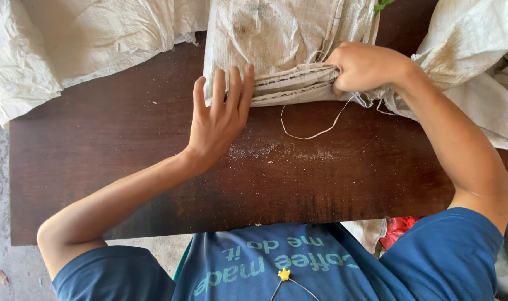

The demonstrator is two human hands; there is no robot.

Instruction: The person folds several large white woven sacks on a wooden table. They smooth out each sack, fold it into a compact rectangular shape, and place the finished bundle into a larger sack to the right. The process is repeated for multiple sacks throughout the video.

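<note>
Dark wooden bench (125, 145), dusted with pale grit, carried a soiled white woven sack (282, 39) whose upper part ran out of frame. Left hand (217, 120) lay flat, fingers spread, on its folded, stitched hem. Right hand (362, 67) was clenched on the hem, fingertips hidden; a loose thread (315, 134) trailed below.

Blue short-sleeved T-shirt with pale green printed lettering across the chest; sleeves ended above the elbows, forearms were bare; left hand (216, 120) and right hand (365, 67) wore no gloves
</note>
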